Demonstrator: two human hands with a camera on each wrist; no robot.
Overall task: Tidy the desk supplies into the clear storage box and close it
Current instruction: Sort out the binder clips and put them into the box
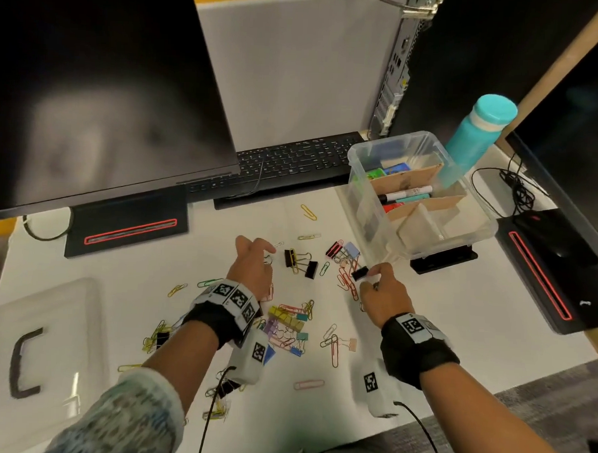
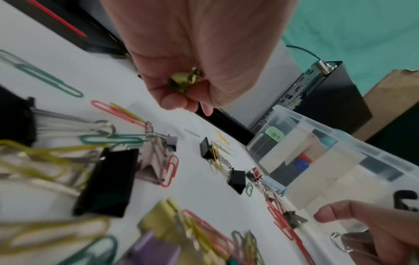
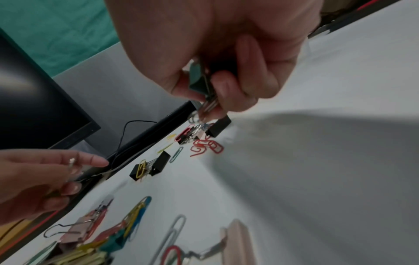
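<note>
Left hand [image 1: 251, 268] curled round gold binder clip [image 2: 182, 83], right hand [image 1: 384, 291] pinching black binder clip [image 1: 360, 273], clear storage box [image 1: 362, 153] lidless on surface [image 1: 440, 321].

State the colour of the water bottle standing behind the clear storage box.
Teal water bottle, clearest in the head view.

White desk [image 1: 458, 319]; clear storage box [image 1: 359, 153] with tan cardboard dividers [image 1: 407, 179]; frosted clear lid [image 1: 47, 318] with black handle [image 1: 24, 361]; teal bottle [image 1: 472, 138] with white band; black monitors [image 1: 91, 80] on black bases with red glowing strips [image 1: 129, 231]; black keyboard [image 1: 293, 161]; scattered paper clips [image 1: 335, 351] in red, yellow, green, pink; binder clips [image 1: 311, 269] in black, pale yellow, purple, blue; gold binder clip [image 2: 183, 84] in left hand [image 1: 251, 268]; teal binder clip [image 3: 197, 78] in right hand [image 1: 383, 295]; black wrist straps with black-and-white square markers [image 1: 411, 325]; mottled blue-grey sleeve [image 1: 128, 421].
</note>
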